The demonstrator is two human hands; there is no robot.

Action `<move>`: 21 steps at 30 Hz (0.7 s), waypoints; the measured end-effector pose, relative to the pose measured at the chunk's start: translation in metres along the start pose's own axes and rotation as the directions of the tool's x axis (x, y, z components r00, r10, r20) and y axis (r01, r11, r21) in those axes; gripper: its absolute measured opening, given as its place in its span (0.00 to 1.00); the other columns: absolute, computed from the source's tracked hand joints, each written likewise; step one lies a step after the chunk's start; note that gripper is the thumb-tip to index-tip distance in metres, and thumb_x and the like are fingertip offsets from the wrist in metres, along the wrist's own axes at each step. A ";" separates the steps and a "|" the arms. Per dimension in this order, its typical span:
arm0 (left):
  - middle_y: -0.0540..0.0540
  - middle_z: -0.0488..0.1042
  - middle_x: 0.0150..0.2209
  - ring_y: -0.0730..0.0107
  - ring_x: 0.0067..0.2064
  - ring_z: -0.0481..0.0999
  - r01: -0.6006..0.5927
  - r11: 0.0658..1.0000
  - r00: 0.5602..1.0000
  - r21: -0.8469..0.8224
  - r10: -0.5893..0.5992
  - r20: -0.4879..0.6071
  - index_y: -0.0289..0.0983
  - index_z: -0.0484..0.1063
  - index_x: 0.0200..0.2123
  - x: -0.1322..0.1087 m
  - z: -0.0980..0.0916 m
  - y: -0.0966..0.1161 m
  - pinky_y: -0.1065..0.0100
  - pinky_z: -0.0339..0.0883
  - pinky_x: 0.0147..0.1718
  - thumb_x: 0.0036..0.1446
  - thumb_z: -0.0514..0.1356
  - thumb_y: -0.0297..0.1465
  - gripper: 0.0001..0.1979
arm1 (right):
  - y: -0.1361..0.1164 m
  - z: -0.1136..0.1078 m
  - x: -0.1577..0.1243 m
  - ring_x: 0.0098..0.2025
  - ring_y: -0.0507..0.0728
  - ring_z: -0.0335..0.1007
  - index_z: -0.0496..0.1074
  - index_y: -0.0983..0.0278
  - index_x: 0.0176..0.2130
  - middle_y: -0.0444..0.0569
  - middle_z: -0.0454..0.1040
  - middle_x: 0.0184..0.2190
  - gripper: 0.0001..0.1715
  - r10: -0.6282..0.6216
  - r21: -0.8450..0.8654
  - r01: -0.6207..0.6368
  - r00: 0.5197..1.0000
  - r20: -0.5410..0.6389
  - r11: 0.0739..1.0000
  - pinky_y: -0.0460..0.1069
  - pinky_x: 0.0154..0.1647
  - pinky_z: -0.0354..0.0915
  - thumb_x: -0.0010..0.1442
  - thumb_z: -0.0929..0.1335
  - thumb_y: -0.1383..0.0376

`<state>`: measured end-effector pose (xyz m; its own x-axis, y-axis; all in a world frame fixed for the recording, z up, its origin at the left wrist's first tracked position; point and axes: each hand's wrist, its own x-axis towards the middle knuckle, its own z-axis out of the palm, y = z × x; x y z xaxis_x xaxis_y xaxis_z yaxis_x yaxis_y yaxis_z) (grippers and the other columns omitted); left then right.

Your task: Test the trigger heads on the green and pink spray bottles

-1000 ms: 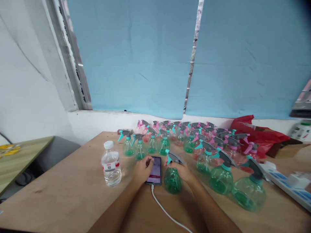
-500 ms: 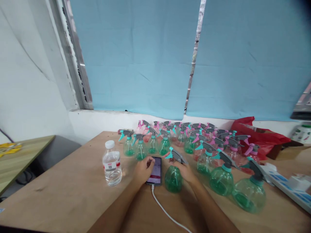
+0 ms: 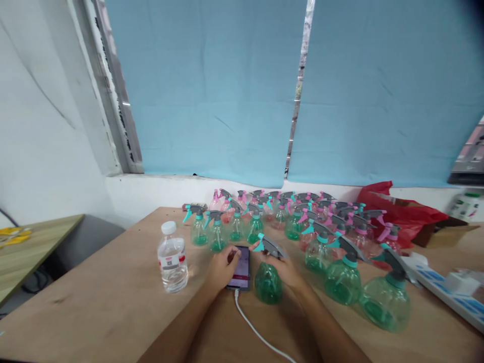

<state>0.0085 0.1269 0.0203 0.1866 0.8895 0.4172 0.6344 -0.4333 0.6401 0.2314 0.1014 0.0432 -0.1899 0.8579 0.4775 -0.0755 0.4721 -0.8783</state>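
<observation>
A green spray bottle (image 3: pixel 268 286) with a grey and turquoise trigger head stands on the table, and my right hand (image 3: pixel 284 267) is closed around its neck just under the head. Left of it lies a phone (image 3: pixel 240 272) with its screen lit and a white cable (image 3: pixel 247 316) plugged into its near end. My left hand (image 3: pixel 224 266) rests at the phone's left edge with its fingers curled and thumb and forefinger close together. What those fingers hold, if anything, cannot be made out.
Several green and pink spray bottles (image 3: pixel 342 282) stand behind and to the right. A clear water bottle (image 3: pixel 172 259) with a white cap is on the left. At the right lie a power strip (image 3: pixel 434 282), a red bag (image 3: pixel 404 217) and an open cardboard box (image 3: pixel 449 233).
The view has shifted slightly. Both hands keep nearly the same places, the right still on the green spray bottle and the left beside the phone.
</observation>
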 end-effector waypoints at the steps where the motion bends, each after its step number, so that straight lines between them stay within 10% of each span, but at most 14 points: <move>1: 0.52 0.75 0.27 0.67 0.30 0.74 -0.017 1.000 1.000 -0.008 0.017 0.006 0.40 0.76 0.38 -0.001 -0.001 0.002 0.70 0.61 0.31 0.69 0.52 0.44 0.18 | 0.003 0.000 -0.001 0.41 0.60 0.73 0.81 0.57 0.42 0.47 0.78 0.35 0.11 -0.014 -0.008 0.014 1.000 -0.028 1.000 0.54 0.48 0.67 0.60 0.72 0.57; 9: 0.44 0.80 0.42 0.61 0.42 0.77 -0.249 0.966 0.956 -0.072 0.257 0.138 0.40 0.75 0.48 -0.012 -0.003 0.018 0.64 0.70 0.45 0.65 0.58 0.43 0.16 | 0.038 0.004 -0.007 0.44 0.61 0.74 0.78 0.59 0.49 0.50 0.79 0.40 0.19 -0.137 -0.163 0.125 0.988 -0.070 0.979 0.55 0.51 0.68 0.66 0.69 0.51; 21: 0.32 0.65 0.66 0.41 0.66 0.66 -0.313 0.945 0.935 -0.096 0.325 0.146 0.41 0.48 0.73 -0.023 0.044 0.048 0.40 0.61 0.64 0.59 0.68 0.46 0.48 | 0.039 -0.002 -0.009 0.59 0.64 0.69 0.74 0.55 0.59 0.52 0.78 0.51 0.27 -0.170 -0.136 0.147 0.970 -0.171 0.980 0.60 0.66 0.60 0.68 0.66 0.45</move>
<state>0.0679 0.0918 0.0129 0.4898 0.7118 0.5035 0.4693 -0.7019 0.5358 0.2321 0.1130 0.0046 -0.0037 0.7872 0.6167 0.0313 0.6165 -0.7868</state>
